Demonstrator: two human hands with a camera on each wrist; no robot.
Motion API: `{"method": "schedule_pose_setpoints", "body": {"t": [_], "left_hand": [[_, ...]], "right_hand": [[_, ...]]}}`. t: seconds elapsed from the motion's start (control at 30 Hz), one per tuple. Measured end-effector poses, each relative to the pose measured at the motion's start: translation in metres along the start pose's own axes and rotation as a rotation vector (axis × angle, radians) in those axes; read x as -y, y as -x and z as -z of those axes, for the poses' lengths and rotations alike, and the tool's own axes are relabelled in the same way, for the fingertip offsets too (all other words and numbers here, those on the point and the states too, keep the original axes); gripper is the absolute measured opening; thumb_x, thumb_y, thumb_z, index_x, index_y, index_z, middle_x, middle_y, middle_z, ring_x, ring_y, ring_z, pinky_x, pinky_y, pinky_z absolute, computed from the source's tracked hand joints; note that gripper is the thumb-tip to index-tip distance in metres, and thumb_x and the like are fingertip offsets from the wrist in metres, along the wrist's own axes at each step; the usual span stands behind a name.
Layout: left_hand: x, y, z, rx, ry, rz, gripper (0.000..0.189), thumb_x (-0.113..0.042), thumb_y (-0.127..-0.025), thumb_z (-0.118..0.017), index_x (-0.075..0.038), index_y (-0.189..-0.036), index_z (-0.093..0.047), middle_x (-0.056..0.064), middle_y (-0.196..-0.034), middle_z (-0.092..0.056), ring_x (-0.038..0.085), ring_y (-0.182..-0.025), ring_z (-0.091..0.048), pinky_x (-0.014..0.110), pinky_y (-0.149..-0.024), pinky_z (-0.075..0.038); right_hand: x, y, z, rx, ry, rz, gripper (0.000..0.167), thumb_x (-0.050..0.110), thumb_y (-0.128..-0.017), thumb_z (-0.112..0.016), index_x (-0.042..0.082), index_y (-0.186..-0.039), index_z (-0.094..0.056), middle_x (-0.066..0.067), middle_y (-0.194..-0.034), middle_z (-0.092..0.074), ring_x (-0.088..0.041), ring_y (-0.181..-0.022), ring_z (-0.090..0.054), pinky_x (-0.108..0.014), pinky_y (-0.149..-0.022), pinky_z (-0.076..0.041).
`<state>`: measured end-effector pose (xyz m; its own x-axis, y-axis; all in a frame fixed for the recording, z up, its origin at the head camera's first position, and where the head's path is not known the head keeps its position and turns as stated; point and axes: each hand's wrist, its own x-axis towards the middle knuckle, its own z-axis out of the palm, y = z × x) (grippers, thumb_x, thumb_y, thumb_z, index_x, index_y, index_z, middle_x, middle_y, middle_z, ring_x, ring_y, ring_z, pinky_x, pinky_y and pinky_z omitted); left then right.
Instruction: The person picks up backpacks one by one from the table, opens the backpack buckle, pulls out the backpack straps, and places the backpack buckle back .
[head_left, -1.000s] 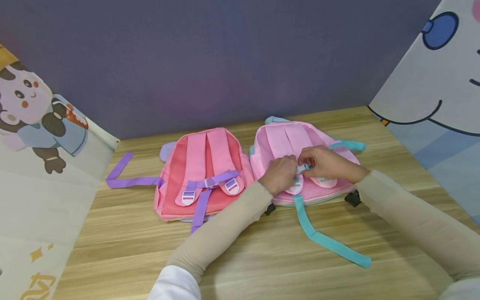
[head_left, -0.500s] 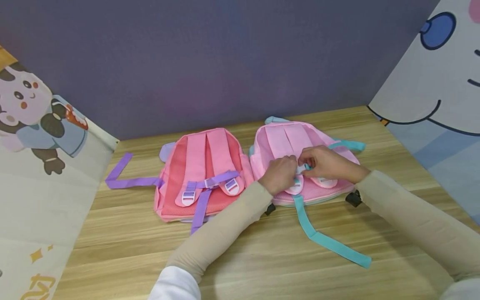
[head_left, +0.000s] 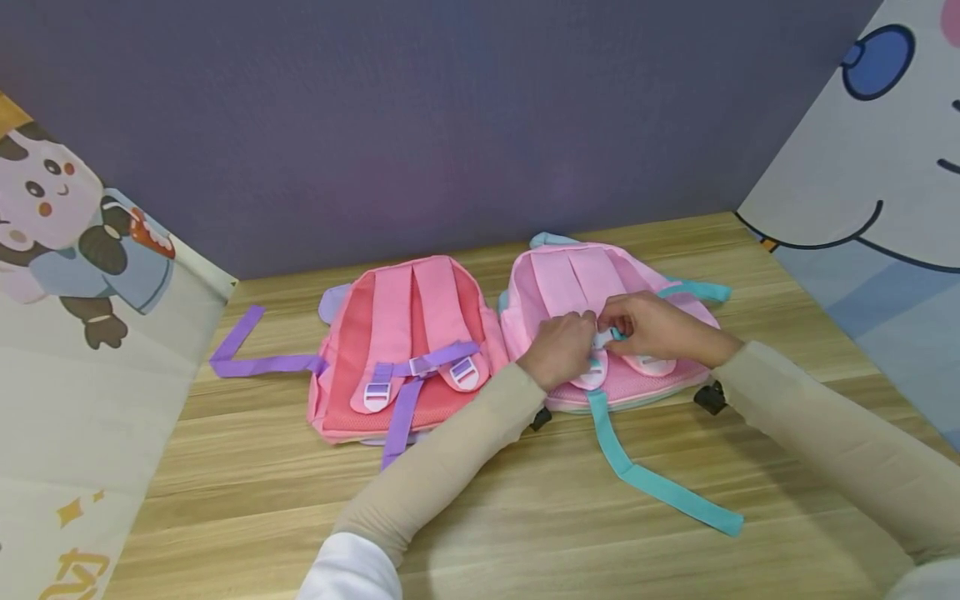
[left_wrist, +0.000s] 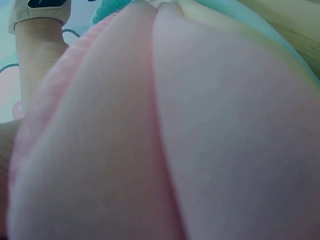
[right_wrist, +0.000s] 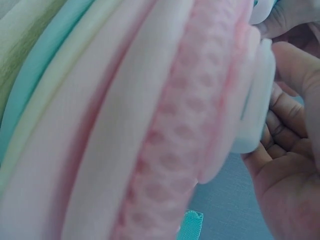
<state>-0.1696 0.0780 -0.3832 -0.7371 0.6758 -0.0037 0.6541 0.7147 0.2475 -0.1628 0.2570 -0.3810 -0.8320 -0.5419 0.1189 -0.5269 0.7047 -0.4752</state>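
A light pink backpack (head_left: pixel 566 275) lies with its shoulder straps facing up, right of centre. Between the hands is a white plastic buckle (head_left: pixel 602 338) with a bit of teal webbing strap (head_left: pixel 617 333). My left hand (head_left: pixel 561 348) curls its fingers at the buckle's left side, partly covering one shoulder strap. From the right, my right hand (head_left: pixel 652 327) pinches the teal strap at the buckle. A long teal tail (head_left: pixel 660 492) trails onto the table. In the right wrist view, fingers surround a white slide buckle (right_wrist: pixel 255 100); pink padding fills the left wrist view.
A coral pink backpack (head_left: pixel 360 333) with purple straps lies to the left, touching the pink one. Its purple strap (head_left: pixel 270 364) stretches left over the wooden table (head_left: pixel 262 467). A dark panel (head_left: pixel 480 125) stands behind; printed panels flank both sides.
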Motion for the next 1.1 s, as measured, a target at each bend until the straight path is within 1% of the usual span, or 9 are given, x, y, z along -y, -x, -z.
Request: {"method": "schedule_pose_setpoints", "body": {"t": [0.4, 0.73, 1.1], "left_hand": [[0.0013, -0.0002, -0.0009, -0.005, 0.01, -0.003, 0.028, -0.015, -0.077, -0.076, -0.007, -0.098, -0.058, 0.002, -0.081, -0.056, 0.014, -0.073, -0.054, 0.031, -0.062, -0.048], [0.0023, 0.0003, -0.0003, -0.032, 0.009, -0.024, 0.027, -0.013, -0.077, -0.076, -0.007, -0.096, -0.058, 0.002, -0.08, -0.056, 0.015, -0.072, -0.055, 0.029, -0.06, -0.048], [0.0027, 0.0011, 0.0003, -0.044, 0.012, -0.04, 0.025, -0.011, -0.077, -0.075, -0.006, -0.095, -0.058, 0.002, -0.078, -0.055, 0.014, -0.071, -0.055, 0.028, -0.06, -0.048]], "right_hand": [[0.0007, 0.0012, 0.0, -0.007, -0.005, -0.004, 0.02, 0.002, -0.071, -0.079, 0.009, -0.086, -0.066, 0.003, -0.072, -0.053, -0.013, -0.064, -0.051, -0.026, -0.059, -0.043], [0.0011, 0.0032, 0.0007, -0.015, -0.027, -0.027, 0.02, 0.002, -0.072, -0.079, 0.008, -0.086, -0.067, 0.002, -0.071, -0.053, -0.013, -0.064, -0.05, -0.026, -0.059, -0.043], [0.0008, 0.0037, -0.0004, -0.03, -0.009, -0.025, 0.02, 0.003, -0.071, -0.08, 0.009, -0.086, -0.067, 0.003, -0.071, -0.053, -0.013, -0.064, -0.05, -0.026, -0.059, -0.043]]}}
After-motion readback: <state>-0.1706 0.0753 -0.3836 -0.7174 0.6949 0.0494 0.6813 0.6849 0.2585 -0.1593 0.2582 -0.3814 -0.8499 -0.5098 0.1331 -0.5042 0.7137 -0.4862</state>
